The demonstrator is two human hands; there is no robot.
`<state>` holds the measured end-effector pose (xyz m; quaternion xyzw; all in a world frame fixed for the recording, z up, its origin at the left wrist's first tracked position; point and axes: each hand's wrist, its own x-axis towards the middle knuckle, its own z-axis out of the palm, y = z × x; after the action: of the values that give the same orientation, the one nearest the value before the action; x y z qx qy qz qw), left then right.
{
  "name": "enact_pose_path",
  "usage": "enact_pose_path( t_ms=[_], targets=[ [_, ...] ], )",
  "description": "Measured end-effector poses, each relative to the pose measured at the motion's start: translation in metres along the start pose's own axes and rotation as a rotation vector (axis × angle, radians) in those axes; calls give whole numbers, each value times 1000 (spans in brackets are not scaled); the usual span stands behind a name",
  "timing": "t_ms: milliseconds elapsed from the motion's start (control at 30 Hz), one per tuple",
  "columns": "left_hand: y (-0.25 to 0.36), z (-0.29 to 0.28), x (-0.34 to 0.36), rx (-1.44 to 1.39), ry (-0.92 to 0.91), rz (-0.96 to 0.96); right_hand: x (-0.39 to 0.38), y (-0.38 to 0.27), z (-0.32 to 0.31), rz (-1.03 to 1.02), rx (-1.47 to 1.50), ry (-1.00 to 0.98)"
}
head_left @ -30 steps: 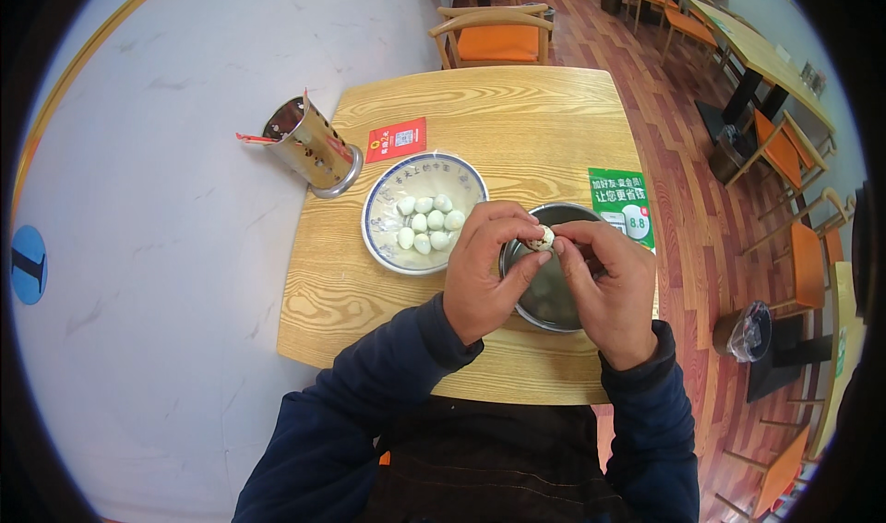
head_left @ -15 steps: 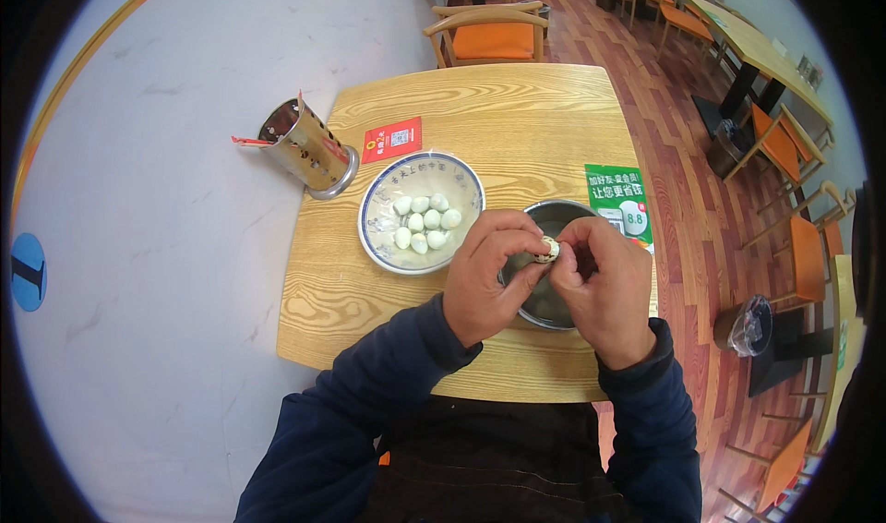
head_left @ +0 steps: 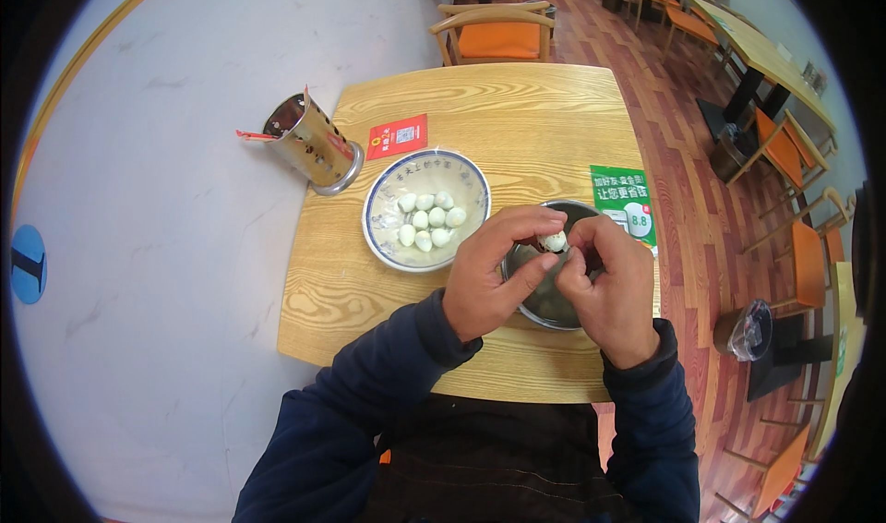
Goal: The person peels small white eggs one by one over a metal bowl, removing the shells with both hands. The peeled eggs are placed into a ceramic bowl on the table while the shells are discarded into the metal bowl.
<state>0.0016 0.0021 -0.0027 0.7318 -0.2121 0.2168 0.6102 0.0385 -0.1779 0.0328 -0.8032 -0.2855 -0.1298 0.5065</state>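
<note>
A small quail egg [head_left: 554,242], part white and part speckled, is pinched between the thumb and fingers of my left hand [head_left: 498,269]. Against the egg's right side press the thumb and forefinger of my right hand [head_left: 611,288], curled closed. Both hands hover over a dark metal bowl [head_left: 544,321] with water in it; its contents are mostly hidden under them. To the left, a white bowl with a blue rim [head_left: 383,237] holds several smooth, pale peeled eggs [head_left: 437,217].
A metal utensil holder [head_left: 318,149] with red-wrapped sticks stands by the wall at the table's left edge. A red card [head_left: 397,137] lies behind the white bowl, a green card [head_left: 625,200] beside the metal one. An orange-seated chair [head_left: 498,38] faces the wooden table [head_left: 369,329].
The egg has turned in my fingers and shows more white, less speckled shell. My right fingertips have shifted slightly down along its side. The whole view has drifted a little.
</note>
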Motion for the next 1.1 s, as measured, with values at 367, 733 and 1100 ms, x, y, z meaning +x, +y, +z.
enact_pose_path(
  t_ms=[367,733,1100],
  targets=[
    [-2,1,-5,-105,41,-122,2,4,-1,-57,-30,2],
    [-4,4,-2,-367,75,-87,4,5,-5,-134,-116,-52],
    [-5,7,-3,-407,99,-80,2,-3,-4,-45,70,-26]
  ],
)
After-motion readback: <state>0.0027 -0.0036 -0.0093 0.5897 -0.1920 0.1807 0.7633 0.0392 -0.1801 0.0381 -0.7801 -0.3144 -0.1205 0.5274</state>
